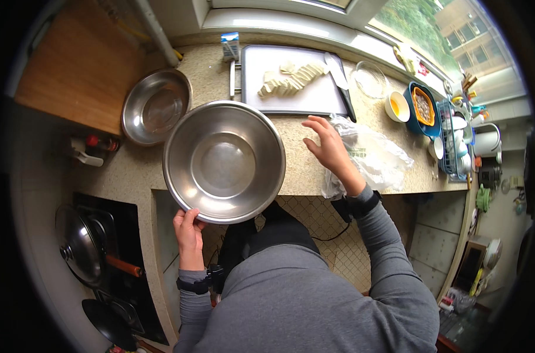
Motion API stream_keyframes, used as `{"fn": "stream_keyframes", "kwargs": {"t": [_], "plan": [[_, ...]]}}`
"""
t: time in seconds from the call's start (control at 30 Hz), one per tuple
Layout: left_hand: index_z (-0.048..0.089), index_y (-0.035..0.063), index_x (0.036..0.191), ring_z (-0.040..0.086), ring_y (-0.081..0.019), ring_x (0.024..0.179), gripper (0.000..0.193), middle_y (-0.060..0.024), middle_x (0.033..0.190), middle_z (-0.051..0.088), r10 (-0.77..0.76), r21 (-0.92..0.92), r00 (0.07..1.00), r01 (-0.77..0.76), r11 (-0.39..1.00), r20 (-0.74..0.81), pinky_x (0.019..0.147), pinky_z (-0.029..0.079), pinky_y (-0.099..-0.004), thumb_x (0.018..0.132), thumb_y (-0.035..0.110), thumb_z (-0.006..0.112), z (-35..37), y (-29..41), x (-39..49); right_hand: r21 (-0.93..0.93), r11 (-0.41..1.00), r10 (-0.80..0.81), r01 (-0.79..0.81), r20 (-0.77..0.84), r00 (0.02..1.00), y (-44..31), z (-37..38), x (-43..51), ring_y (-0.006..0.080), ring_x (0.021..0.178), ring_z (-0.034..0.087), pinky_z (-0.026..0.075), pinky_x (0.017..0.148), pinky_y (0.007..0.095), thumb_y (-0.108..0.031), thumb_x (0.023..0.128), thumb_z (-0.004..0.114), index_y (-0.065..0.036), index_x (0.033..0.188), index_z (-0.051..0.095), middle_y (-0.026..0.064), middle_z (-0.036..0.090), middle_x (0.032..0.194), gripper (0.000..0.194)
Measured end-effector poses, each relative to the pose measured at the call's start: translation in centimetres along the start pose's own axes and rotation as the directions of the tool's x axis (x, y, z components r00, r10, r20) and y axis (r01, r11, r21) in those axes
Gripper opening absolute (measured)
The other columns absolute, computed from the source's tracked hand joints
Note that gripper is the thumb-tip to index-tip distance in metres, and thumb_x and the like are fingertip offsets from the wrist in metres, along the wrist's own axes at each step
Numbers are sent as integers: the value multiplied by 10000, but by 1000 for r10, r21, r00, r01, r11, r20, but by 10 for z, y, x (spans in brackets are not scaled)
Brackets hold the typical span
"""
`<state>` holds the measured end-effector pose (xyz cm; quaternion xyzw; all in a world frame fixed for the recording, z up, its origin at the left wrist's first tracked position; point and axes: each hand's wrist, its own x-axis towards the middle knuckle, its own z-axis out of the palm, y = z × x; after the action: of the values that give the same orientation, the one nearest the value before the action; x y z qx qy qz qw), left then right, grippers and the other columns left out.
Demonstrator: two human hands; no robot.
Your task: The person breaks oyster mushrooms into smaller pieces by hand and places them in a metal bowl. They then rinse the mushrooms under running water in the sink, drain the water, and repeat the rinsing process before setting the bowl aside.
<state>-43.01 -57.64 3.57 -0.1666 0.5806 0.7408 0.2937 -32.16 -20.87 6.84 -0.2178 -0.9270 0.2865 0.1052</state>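
My left hand grips the near rim of a large stainless steel bowl, whose inside holds nothing. The bowl juts past the counter's front edge. Fingers apart and holding nothing, my right hand hovers over the counter beside a crumpled clear plastic bag. Behind it lies a white cutting board with a dark rim and a metal handle. Pale slices form an overlapping row on the board. A knife with a black handle rests across its right side.
A second steel basin sits at left, near a small carton. Rightward are a glass dish, a bowl with yellow liquid, a blue basin holding an orange basket, and a dish rack. A lidded wok stands on the stove.
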Motion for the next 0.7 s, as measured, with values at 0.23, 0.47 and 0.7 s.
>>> {"fn": "stream_keyframes", "kwargs": {"t": [0.23, 0.47, 0.7], "plan": [[591, 33, 935, 627, -151, 700, 139, -43, 819, 627, -103, 143, 983, 81, 986, 153, 614, 557, -305, 802, 66, 566, 40, -13, 15, -747, 509, 586, -427, -63, 808, 107, -111, -95, 394, 1404, 152, 146, 1103, 588, -365, 550, 854, -194, 1480, 210, 140, 218, 1524, 1145], [581, 32, 946, 631, -180, 740, 161, -57, 862, 625, -125, 128, 981, 106, 986, 149, 654, 567, -347, 791, 66, 557, 65, -41, 16, -530, 587, 675, -612, -96, 732, 206, -117, -145, 327, 1143, 533, 357, 997, 491, -243, 672, 777, -120, 1328, 461, 191, 597, 1160, 739], [568, 50, 916, 615, -216, 829, 133, -63, 902, 618, -159, 76, 979, 150, 986, 130, 725, 544, -392, 785, 60, 546, 80, -72, 14, -8, 814, 563, -581, -238, 792, 227, -185, -155, 264, 758, 673, 501, 686, 318, -109, 782, 641, -4, 971, 680, 188, 676, 822, 220]]}}
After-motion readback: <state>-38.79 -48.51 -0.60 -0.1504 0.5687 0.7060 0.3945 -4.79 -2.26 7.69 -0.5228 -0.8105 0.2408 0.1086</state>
